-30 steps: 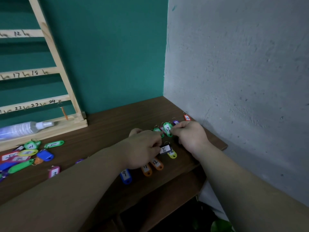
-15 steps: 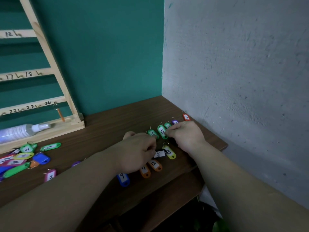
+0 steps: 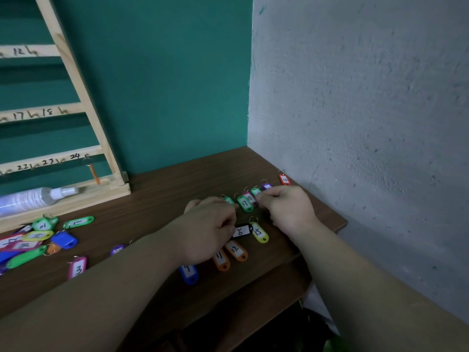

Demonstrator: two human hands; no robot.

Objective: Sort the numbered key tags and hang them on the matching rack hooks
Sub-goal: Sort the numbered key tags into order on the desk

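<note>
Both hands rest knuckles-up on the wooden table [image 3: 162, 194], either side of the green tag marked 17 [image 3: 245, 203], which serves as the landmark here. The left hand [image 3: 206, 231] lies just beside and nearer than that tag, fingers curled under with their tips hidden, so whether it pinches anything cannot be told; its fingertips meet the edge of a smaller green tag [image 3: 228, 200] just left of 17. The right hand [image 3: 288, 210] sits just right of 17, fingers bent down over the pink tag marked 18 [image 3: 250, 198] and another green tag [image 3: 256, 191]; what it grips, if anything, cannot be told. Beyond these, farther right of 17, lie a purple tag [image 3: 267, 186] and a red tag [image 3: 284, 179] near the grey wall [image 3: 368, 123]. Nearer than 17 lie a black tag [image 3: 242, 231], a yellow tag marked 15 [image 3: 259, 232], orange tags marked 12 [image 3: 236, 250] and 11 [image 3: 221, 260], and a blue tag [image 3: 189, 273]. Well to the left of 17 a loose pile of tags [image 3: 38, 237] lies before the wooden rack [image 3: 76, 80], on whose hook marked 24 an orange tag [image 3: 94, 172] hangs. A clear bottle [image 3: 33, 199] lies on the rack's base.
</note>
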